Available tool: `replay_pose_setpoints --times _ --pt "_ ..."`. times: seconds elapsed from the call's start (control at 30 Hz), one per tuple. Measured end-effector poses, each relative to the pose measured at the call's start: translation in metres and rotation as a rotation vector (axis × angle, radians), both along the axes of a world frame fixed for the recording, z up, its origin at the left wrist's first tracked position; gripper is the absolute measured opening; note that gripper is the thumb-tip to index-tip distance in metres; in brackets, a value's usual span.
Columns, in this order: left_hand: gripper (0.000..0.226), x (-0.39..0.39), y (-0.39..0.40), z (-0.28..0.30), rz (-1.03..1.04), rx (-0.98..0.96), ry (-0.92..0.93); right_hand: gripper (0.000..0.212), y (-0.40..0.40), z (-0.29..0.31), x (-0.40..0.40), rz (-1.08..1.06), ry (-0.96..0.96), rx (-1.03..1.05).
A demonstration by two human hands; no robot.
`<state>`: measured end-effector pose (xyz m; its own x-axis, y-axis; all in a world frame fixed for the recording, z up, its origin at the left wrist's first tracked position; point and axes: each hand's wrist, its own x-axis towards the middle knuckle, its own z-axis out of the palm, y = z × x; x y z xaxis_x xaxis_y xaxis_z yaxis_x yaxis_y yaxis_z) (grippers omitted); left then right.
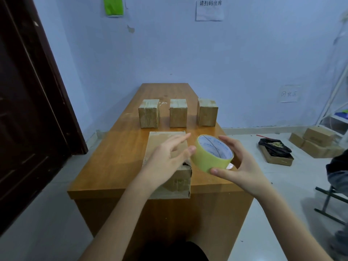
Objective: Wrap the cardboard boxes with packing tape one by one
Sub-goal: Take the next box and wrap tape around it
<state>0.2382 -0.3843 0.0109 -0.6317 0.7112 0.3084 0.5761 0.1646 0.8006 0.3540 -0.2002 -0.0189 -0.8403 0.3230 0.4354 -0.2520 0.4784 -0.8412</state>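
Note:
A yellowish roll of packing tape (211, 157) is held in the air above the table's near right part. My right hand (239, 164) grips it, thumb under the roll and fingers over its far rim. My left hand (167, 157) hovers with straight fingers over a large flat cardboard box (160, 140), its thumb tip touching the roll's left side. That box lies at the near edge of the wooden table (120, 157) and has a torn hole in its top. Three small cardboard boxes stand in a row farther back: left (148, 113), middle (178, 113), right (207, 112).
A dark door (28, 110) stands at the left. On the floor at the right lie a box with a black bag (275, 150) and stacked cardboard boxes (318, 142). A white rack (333, 102) and a seated person's knee (338, 170) are at the far right.

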Motion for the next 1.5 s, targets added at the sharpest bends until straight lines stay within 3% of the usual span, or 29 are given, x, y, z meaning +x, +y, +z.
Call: replay_pose_setpoints --times 0.23,0.4,0.7,1.03,1.23,1.4,1.5 --pt "0.044 0.019 0.01 -0.007 0.082 0.293 -0.062 0.079 -0.006 0.0 -0.002 -0.01 0.018 -0.008" --pt "0.024 0.014 0.013 -0.007 0.145 0.293 -0.14 0.082 -0.007 -0.002 -0.001 0.018 0.032 0.011" --pt "0.029 0.01 0.012 -0.002 0.129 0.381 -0.221 0.084 -0.009 -0.002 -0.002 0.055 0.075 0.0" --pt "0.026 0.02 0.024 -0.007 0.223 0.305 -0.089 0.081 -0.012 -0.003 -0.007 0.076 0.201 -0.044" --pt "0.033 0.025 0.027 -0.009 0.186 0.373 -0.034 0.085 -0.012 -0.004 -0.011 0.09 0.263 -0.091" --pt "0.019 0.024 0.025 -0.007 0.206 0.298 0.08 0.08 -0.013 -0.004 -0.012 0.077 0.291 -0.136" --pt "0.007 0.022 0.021 -0.001 0.193 0.335 -0.004 0.072 -0.014 -0.003 -0.012 0.066 0.298 -0.151"
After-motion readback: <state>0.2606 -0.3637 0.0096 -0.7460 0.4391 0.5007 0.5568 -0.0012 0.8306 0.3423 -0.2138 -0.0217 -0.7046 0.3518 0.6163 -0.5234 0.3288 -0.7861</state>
